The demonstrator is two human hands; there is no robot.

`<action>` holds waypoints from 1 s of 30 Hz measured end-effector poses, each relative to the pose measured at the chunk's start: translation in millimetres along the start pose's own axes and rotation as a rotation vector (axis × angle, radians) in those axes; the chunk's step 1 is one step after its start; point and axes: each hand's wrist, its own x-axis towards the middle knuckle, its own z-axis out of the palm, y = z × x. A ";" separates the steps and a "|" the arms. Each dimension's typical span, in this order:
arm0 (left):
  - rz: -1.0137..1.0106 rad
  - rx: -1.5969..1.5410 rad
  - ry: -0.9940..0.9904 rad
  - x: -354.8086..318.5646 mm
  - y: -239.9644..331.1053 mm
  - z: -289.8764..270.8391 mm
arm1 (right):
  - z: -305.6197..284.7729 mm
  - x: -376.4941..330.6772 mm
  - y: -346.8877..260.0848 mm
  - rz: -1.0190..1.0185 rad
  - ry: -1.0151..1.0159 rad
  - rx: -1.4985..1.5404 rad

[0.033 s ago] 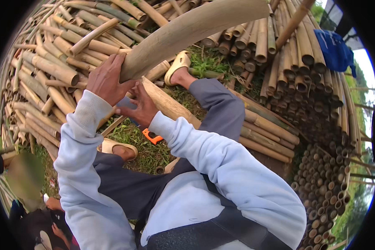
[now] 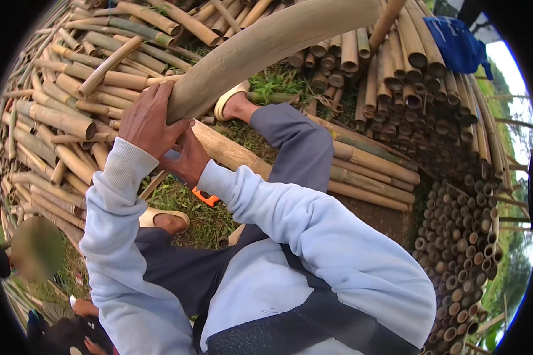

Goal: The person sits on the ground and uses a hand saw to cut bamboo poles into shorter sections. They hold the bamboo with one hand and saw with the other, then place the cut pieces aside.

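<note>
My left hand [image 2: 145, 121] is closed around the near end of a thick, pale, slightly curved bamboo pole [image 2: 266, 50], which slants up to the right across the top of the view. Just below that end is my right hand [image 2: 188, 158], its thumb and fingers apart in a C shape. Its fingertips reach the left hand's thumb and are partly hidden there. Under the right wrist, an orange saw handle [image 2: 206, 197] shows above the grass, the rest of the tool mostly covered. Beneath the hands lies another bamboo pole [image 2: 231, 148], running toward my bent leg.
Loose bamboo poles [image 2: 59, 118] are heaped on the left and at the back. Stacked bamboo [image 2: 456, 254] shows its cut ends on the right, with a blue cloth [image 2: 456, 47] on top. Several poles [image 2: 370, 171] lie beside my knee. Another person [image 2: 71, 328] is at lower left.
My right hand has come up closer against the left hand, its fingers now more hidden. More of the orange handle is covered. The whole view has shifted slightly; my left hand keeps its grip.
</note>
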 end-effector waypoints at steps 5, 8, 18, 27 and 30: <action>0.403 -0.076 0.080 43.1 143.8 40.4 | -120.8 -20.3 -9.0 -0.178 0.476 0.682; 0.509 -0.156 0.124 43.6 167.6 24.9 | -238.0 -59.9 -67.3 -0.290 0.837 0.358; -0.098 -0.362 0.010 -57.4 -12.7 13.6 | -576.3 -193.8 -92.2 0.015 1.581 0.261; -0.396 -0.368 -0.060 -126.5 -55.4 0.3 | -640.6 -197.2 -1.2 0.359 1.755 0.237; -0.423 -0.354 -0.071 -130.1 -51.5 -11.8 | -638.5 -170.6 12.5 0.508 1.742 0.207</action>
